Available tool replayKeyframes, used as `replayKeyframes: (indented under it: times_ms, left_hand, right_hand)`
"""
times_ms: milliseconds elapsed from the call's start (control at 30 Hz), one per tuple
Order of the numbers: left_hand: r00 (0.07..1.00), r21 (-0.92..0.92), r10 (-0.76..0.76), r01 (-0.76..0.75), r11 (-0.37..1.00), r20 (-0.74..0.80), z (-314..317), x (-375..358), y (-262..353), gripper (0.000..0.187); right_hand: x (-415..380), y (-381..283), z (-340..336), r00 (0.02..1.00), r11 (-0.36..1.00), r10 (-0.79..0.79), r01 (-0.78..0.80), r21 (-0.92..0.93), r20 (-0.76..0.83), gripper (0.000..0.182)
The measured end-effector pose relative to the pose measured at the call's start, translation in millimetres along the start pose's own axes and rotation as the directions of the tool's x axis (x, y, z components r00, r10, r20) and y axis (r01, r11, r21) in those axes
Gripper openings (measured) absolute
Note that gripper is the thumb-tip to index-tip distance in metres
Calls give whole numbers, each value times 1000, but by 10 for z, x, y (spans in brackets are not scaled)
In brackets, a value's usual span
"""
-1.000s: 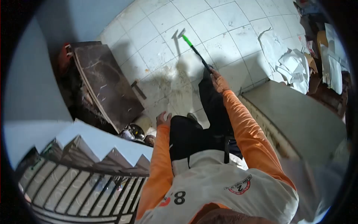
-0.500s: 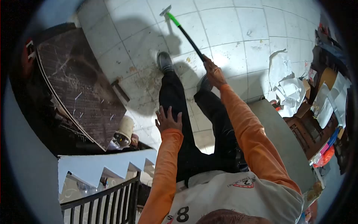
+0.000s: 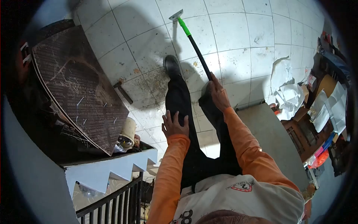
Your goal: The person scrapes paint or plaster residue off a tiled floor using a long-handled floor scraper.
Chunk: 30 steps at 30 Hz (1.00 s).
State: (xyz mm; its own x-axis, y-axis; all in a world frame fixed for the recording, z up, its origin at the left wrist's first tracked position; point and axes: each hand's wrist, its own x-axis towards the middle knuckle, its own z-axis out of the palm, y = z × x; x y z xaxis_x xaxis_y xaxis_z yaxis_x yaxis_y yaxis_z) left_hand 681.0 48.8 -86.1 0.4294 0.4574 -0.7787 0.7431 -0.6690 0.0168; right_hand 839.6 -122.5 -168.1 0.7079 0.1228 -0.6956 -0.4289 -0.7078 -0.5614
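Observation:
My right hand is wrapped round the black handle of a long scraper. The tool stretches away over the tiled floor, with a bright green neck and a flat, pale metal head at the far end. My left hand is empty, fingers spread, over my left thigh. Below that hand are my black trousers, and my dark shoe stands on a dirty patch of tiles.
A hammer lies on the floor beside a dark, debris-covered board. Near the board's corner is a cream cylindrical container. Black stair railings stand at lower left. Crumpled white sheets and clutter line the right.
The whole view has shifted, so the floor, board and both hands sit a little further right and lower. The scraper head now shows its flat face more broadly; my grip is unchanged.

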Motion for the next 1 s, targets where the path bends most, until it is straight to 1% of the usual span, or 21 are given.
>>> replayKeyframes:
  times_ms: [33, 67, 133, 200, 300, 333, 400, 500, 533, 600, 633, 700, 733, 800, 867, 900, 967, 1000]
  left_hand:
    - [1000, 0, 10, -10, 1000, -8, 19, -24, -19, 61]
    - [999, -6, 27, -27, 1000, -28, 44, 11, -11, 60]
    - [999, -9, 31, -31, 999, -33, 59, 65, 33, 60]
    - [1000, 8, 12, -12, 1000, -5, 74, -27, -2, 59]
    - [999, -29, 29, -29, 999, -29, 4, 87, 43, 60]
    - [1000, -29, 23, -23, 999, -18, -15, 95, 46, 59]
    - [1000, -35, 8, -8, 999, -9, -43, 92, 42, 59]
    - [999, -9, -5, 4, 1000, -43, -42, 119, 43, 60]
    - [999, -7, 6, -6, 1000, -45, -36, 127, 40, 60]
    - [999, -2, 11, -11, 1000, -41, -37, 127, 31, 60]
    - [999, -4, 11, -11, 1000, -40, -46, 135, 29, 60]
    - [999, -14, 14, -15, 1000, -49, -86, 185, 49, 60]
    - [999, -27, 7, -8, 1000, -42, -110, 200, 57, 60]
    - [999, -43, 0, -2, 999, -34, -149, 232, 66, 60]
    - [1000, -47, 8, -9, 999, -23, -154, 251, 78, 60]
    - [1000, -46, 4, -5, 999, -16, -170, 262, 95, 60]
    - [1000, -67, 1, 0, 998, 7, -251, 279, 98, 61]
    - [1000, -70, 8, -8, 998, 1, -294, 324, 106, 61]
  right_hand:
    - [39, -17, 54, 988, 991, -134, 134, -1, -74, 45]
    - [203, -49, 101, 987, 990, -141, 142, -3, -80, 45]
    - [705, -411, 103, 973, 971, -221, 213, -109, -64, 46]
    - [1264, -670, 106, 986, 985, -165, 163, -59, -24, 47]
    - [1225, -730, 24, 987, 989, -150, 149, -21, -49, 51]
    - [1109, -718, -46, 998, 997, -63, 63, -40, -7, 52]
    - [1021, -710, -50, 997, 997, -75, 75, -13, -21, 52]
    - [1388, -936, 5, 994, 994, -109, 108, -20, -25, 52]
    - [1609, -1029, 39, 988, 989, -147, 147, -11, -42, 51]
    - [1921, -1214, 48, 991, 991, -131, 132, 26, -25, 52]
    - [1879, -1218, 28, 992, 992, -124, 125, 27, -24, 52]
    - [1806, -1264, -74, 990, 990, -134, 131, -57, -43, 52]
    - [1827, -1213, -66, 989, 989, -140, 137, -60, -42, 52]
    - [1824, -1202, -35, 971, 974, -212, 201, -103, -109, 52]
    - [2015, -1358, -18, 977, 979, -193, 186, -89, -88, 52]
    - [2089, -1516, -23, 992, 992, -113, 109, -70, -56, 52]
    - [2053, -1611, -83, 999, 999, -39, 40, -37, 17, 52]
    - [1992, -1476, -77, 999, 998, -44, 44, -38, 9, 52]
